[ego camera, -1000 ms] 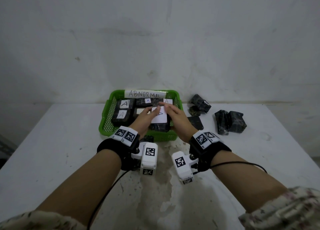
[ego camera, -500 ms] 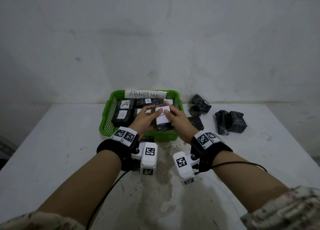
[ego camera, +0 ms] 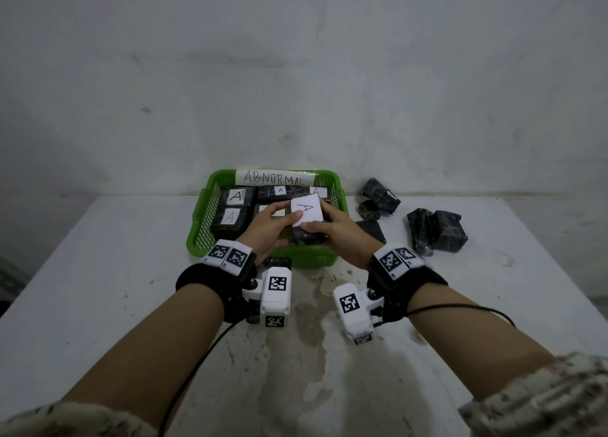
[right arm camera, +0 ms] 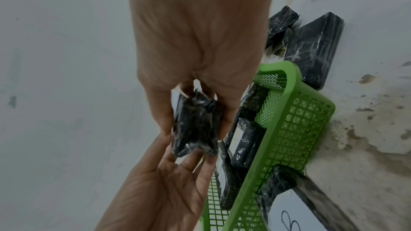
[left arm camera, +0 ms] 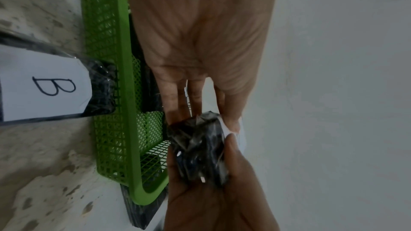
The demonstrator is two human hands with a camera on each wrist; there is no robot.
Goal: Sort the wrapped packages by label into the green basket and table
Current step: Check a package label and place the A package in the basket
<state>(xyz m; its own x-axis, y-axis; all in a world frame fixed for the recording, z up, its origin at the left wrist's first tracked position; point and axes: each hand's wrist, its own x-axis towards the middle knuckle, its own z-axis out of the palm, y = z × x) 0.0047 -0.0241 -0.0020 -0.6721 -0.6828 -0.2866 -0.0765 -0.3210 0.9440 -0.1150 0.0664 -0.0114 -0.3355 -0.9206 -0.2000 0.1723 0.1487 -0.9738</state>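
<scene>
Both hands held one wrapped package (ego camera: pixel 307 231) above the near right corner of the green basket (ego camera: pixel 210 203), its white "A" label (ego camera: pixel 306 210) facing up; the right hand (ego camera: pixel 332 231) had thumb and fingers clamped on its right side, while the left hand (ego camera: pixel 268 229) pinched its left edge with thumb on the label. The package's long axis ran roughly from 6 to 12 o'clock. The basket interior, already holding A-labelled packages, lay at 11 o'clock from the fingers, so the drop likely called for a short forward-left move, the left hand being nearer.
</scene>
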